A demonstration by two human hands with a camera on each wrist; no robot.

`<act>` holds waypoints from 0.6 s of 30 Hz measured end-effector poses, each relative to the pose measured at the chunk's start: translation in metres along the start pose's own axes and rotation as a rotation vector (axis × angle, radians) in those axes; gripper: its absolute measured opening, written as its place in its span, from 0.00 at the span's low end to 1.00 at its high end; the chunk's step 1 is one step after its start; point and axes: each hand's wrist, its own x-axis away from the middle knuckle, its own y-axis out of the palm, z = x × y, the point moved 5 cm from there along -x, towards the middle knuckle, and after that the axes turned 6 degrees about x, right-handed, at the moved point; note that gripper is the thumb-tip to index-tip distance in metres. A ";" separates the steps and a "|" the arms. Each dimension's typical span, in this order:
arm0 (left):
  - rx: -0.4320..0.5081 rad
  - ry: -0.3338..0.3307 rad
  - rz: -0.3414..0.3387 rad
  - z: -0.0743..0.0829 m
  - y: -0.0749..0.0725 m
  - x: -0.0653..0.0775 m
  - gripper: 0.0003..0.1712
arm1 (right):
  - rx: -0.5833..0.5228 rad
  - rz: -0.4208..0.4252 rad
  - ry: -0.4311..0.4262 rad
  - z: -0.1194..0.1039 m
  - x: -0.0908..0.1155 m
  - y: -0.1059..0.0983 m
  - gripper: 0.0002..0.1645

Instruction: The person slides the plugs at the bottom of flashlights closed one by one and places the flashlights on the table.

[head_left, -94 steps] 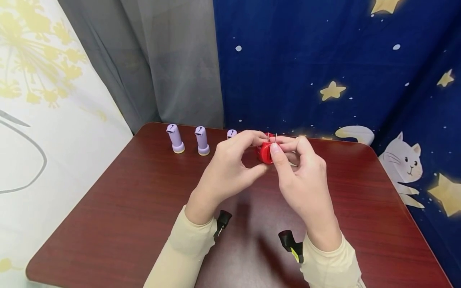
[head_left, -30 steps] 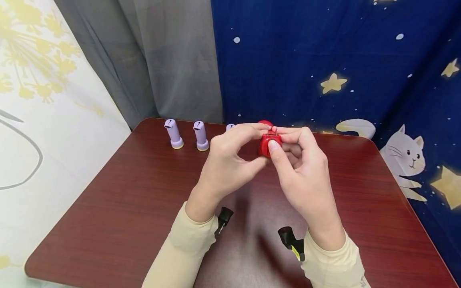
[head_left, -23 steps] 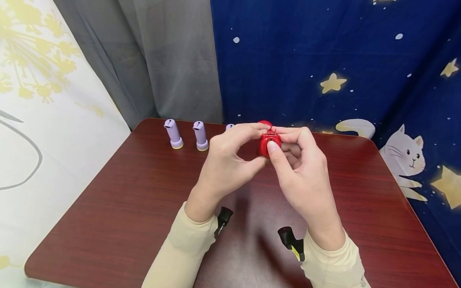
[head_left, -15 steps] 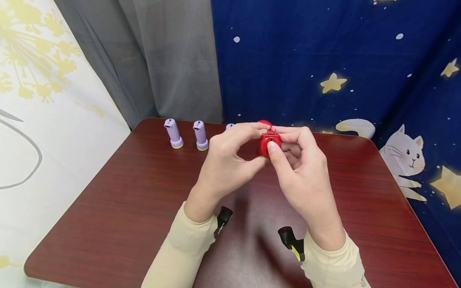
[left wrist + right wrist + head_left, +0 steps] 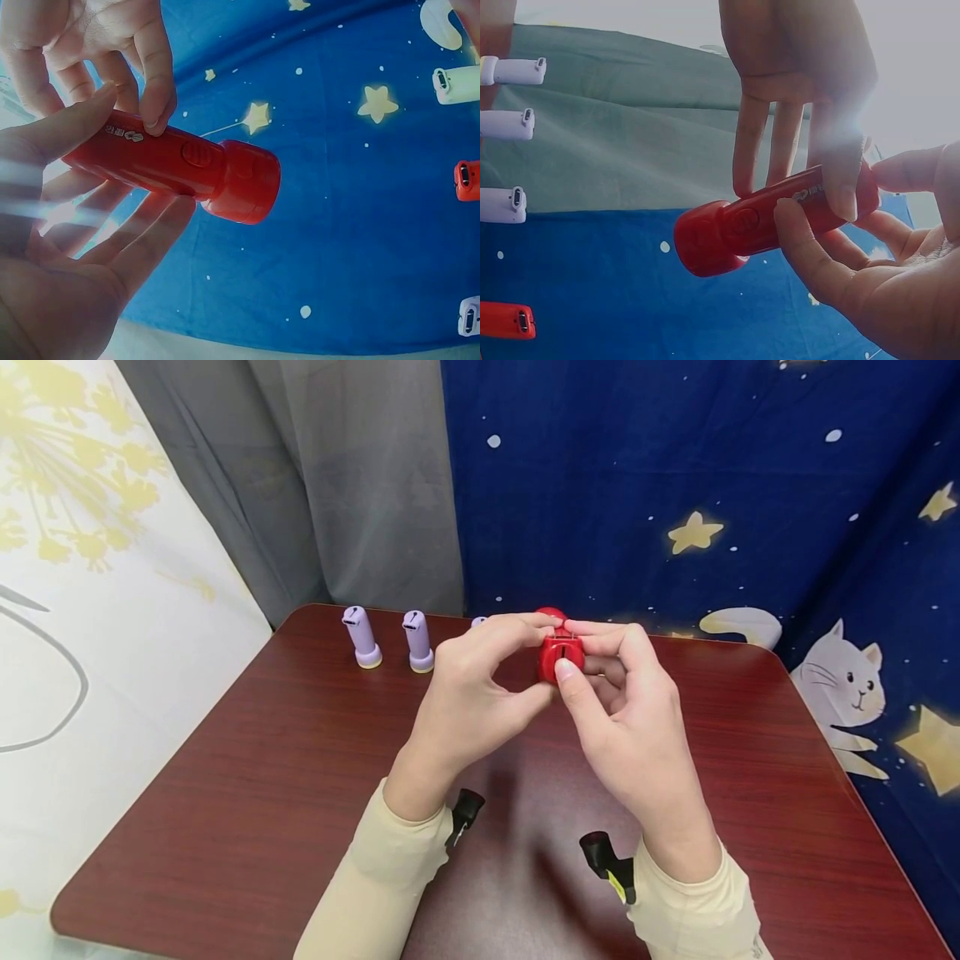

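Note:
Both hands hold a red flashlight up over the table, its rear end facing the head camera. My left hand grips the barrel from the left, thumb below and fingers above. With its thumb, my right hand presses the lower part of the rear face, where a dark slot shows. Thin metal plug prongs show at the upper edge of that face. In the left wrist view, the flashlight's flared head and side button are uncovered.
Purple flashlights stand upright in a row along the back of the dark red table; hands partly hide the third. A second red flashlight and a pale one show in the wrist views. Curtains hang close behind.
The prongs stood up tall 3.1 seconds ago and show much lower now. The right thumb has slid down the rear face, uncovering the slot. The flashlight's rear face has turned toward the head camera.

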 end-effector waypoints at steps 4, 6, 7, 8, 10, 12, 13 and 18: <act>-0.010 0.000 0.006 0.000 -0.001 0.000 0.18 | 0.015 -0.017 -0.003 0.000 0.000 0.000 0.15; -0.012 0.000 0.007 0.000 -0.001 0.001 0.18 | 0.020 -0.024 -0.003 0.000 0.001 0.000 0.16; -0.011 0.000 0.009 0.000 -0.001 0.001 0.18 | 0.022 -0.026 -0.003 0.000 0.001 0.000 0.16; -0.009 0.000 0.009 -0.001 -0.001 0.001 0.18 | 0.024 -0.027 -0.004 0.000 0.001 0.000 0.16; -0.009 0.000 0.010 -0.001 -0.001 0.001 0.18 | 0.028 -0.028 -0.005 0.000 0.001 0.000 0.16; -0.008 0.000 0.010 -0.001 -0.001 0.000 0.17 | 0.028 -0.027 -0.005 0.000 0.001 0.001 0.16; -0.010 0.001 0.009 -0.001 -0.001 0.001 0.18 | 0.029 -0.027 -0.005 0.000 0.001 0.001 0.16; -0.008 -0.004 0.002 -0.001 0.000 0.001 0.17 | 0.040 -0.020 -0.009 0.000 0.001 0.001 0.16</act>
